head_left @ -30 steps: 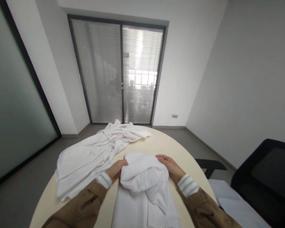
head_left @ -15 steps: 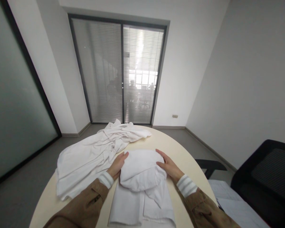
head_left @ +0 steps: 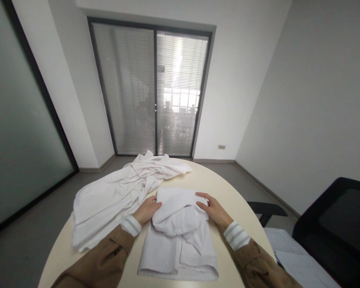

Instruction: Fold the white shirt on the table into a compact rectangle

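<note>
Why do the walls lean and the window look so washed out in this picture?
Head view: a wide lens bends the walls and door frame outward near the edges. Daylight through the blinds blows out to white glare. The folded white garment under the left hand and right hand stays evenly lit, with soft shadows.

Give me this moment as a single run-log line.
left hand: flat on folded white garment, left edge | right hand: flat on its right edge | table: loose white garment at left
</note>
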`<act>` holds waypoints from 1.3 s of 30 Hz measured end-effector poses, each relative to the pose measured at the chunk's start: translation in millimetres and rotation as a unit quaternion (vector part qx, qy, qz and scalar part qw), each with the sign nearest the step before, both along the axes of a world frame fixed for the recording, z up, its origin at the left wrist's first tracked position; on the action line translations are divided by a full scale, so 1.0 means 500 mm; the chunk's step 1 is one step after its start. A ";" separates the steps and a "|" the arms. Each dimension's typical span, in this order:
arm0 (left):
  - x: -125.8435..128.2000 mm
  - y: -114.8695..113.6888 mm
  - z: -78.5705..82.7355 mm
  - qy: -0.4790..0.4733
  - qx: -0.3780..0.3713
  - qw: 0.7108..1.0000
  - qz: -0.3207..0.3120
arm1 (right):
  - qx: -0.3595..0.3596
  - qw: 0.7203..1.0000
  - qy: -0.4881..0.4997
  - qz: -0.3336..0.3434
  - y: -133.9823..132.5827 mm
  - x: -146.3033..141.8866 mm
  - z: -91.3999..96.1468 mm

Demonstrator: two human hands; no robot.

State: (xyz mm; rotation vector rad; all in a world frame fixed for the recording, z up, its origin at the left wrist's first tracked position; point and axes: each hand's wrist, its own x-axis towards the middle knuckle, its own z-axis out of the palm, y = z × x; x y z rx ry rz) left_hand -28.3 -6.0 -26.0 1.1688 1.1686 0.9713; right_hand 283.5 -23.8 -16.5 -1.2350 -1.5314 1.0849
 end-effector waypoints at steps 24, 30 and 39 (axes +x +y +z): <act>0.023 -0.016 -0.003 -0.026 0.096 0.994 -0.050 | 0.054 0.988 -0.097 -0.106 -0.002 0.008 0.006; 0.009 -0.031 0.000 0.103 0.104 0.989 0.008 | 0.007 0.990 -0.127 -0.054 -0.027 0.003 0.022; -0.019 -0.027 0.028 -0.134 -0.089 0.986 -0.048 | -0.080 0.992 0.099 -0.015 -0.025 -0.009 0.027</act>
